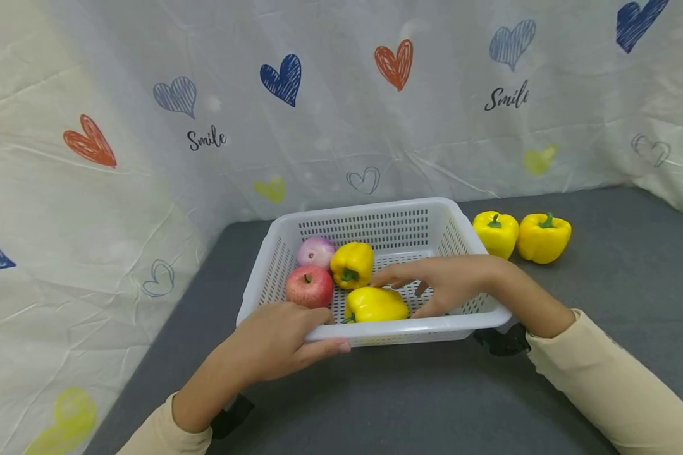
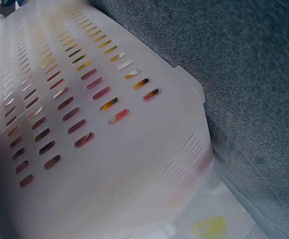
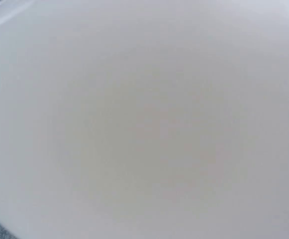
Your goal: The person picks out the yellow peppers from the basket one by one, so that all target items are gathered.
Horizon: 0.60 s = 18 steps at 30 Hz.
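Note:
A white slotted plastic basket (image 1: 370, 208) holds a red apple (image 1: 309, 286), a purple onion (image 1: 315, 252), an upper yellow bell pepper (image 1: 352, 265) and a lower yellow bell pepper (image 1: 377, 304) lying on its side. My left hand (image 1: 279, 338) grips the basket's near rim at the left, thumb outside and fingers over the inside. Inside the basket, my right hand (image 1: 446, 281) reaches over the right wall, its fingers spread and loosely bent beside the lower pepper. Whether they touch it I cannot tell. In the left wrist view the basket's slotted wall (image 2: 129, 164) fills most of the picture; a pale blurred surface (image 3: 154, 129) fills the right wrist view.
Two more yellow bell peppers (image 1: 495, 232) stand side by side on the dark grey table cloth (image 1: 620, 278), just right of the basket. Behind the table hangs a white sheet (image 1: 330, 139) printed with hearts and the word "Smile".

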Motion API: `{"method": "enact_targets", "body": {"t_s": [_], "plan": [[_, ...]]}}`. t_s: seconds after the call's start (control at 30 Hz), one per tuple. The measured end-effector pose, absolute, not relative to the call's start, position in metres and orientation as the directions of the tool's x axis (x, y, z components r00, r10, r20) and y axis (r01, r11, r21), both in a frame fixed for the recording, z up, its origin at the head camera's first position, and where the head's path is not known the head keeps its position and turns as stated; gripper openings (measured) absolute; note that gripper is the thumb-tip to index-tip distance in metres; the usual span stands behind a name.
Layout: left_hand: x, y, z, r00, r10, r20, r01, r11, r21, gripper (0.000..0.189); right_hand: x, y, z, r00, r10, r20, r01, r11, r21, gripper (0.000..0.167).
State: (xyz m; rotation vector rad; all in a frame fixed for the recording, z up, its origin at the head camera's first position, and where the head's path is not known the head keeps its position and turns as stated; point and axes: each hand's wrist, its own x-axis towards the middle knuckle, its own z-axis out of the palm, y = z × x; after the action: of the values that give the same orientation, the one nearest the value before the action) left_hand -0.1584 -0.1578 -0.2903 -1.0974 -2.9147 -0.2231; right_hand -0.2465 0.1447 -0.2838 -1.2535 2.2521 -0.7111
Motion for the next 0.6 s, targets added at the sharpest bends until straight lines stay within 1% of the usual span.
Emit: {"method": "enact_targets", "body": {"t_s": [0.1, 0.23, 0.37, 0.5, 0.6], "plan": [[-0.158, -0.158, -0.2901, -0.756, 0.651, 0.072, 0.655, 0.747, 0.114, 0.045, -0.2465, 0.1444, -0.2839, -0.437, -0.888, -0.141, -0.619, 0.411, -0.669, 0.079], [-0.1575, -0.1578, -0.2897, -0.761, 0.646, 0.067, 0.649, 0.753, 0.107, 0.045, -0.2468, 0.1444, -0.2843, -0.4, -0.906, -0.141, -0.641, 0.386, -0.663, 0.078], [-0.1573, -0.1575, -0.2891, -0.77, 0.636, 0.049, 0.637, 0.763, 0.112, 0.045, -0.247, 0.1451, -0.2844, -0.405, -0.903, -0.144, -0.653, 0.395, -0.646, 0.075], [-0.1572, -0.1573, -0.2884, -0.777, 0.629, 0.038, 0.629, 0.769, 0.115, 0.044, -0.2461, 0.1449, -0.2828, -0.412, -0.901, -0.137, -0.634, 0.392, -0.667, 0.072], [-0.1574, -0.1569, -0.2883, -0.777, 0.629, 0.037, 0.628, 0.77, 0.114, 0.044, -0.2454, 0.144, -0.2822, -0.403, -0.906, -0.129, -0.623, 0.375, -0.687, 0.074]]}}
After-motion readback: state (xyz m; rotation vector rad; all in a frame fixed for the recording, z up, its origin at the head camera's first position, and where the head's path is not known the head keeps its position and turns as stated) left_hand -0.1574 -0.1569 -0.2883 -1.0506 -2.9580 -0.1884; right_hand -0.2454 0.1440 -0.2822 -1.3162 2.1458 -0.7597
